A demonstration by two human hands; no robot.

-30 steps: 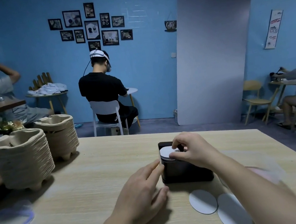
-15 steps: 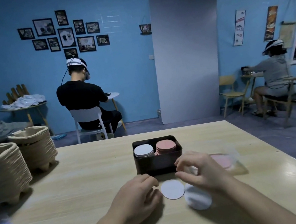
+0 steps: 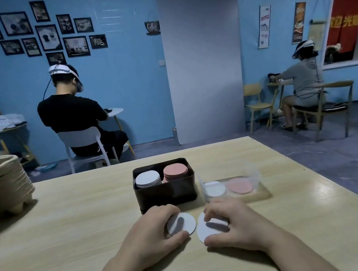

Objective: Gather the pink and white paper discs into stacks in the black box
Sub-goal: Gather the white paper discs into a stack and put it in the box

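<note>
Head view, white discs [image 3: 183, 225] under hands [image 3: 152, 238]

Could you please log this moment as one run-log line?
left hand: pinches left white disc | right hand: pinches right white disc | black box: white stack left, pink stack right | both discs not yet boxed

Your left hand [image 3: 152, 234] grips a white disc [image 3: 183, 224] on the bench [image 3: 83, 231]. Your right hand [image 3: 235, 224] pinches a second white disc [image 3: 207, 229] just beside it. Behind them the black box [image 3: 166, 197] holds a white stack [image 3: 148, 179] on the left and a pink stack [image 3: 175, 171] on the right. A clear tray [image 3: 252, 171] sits to its right.
</note>
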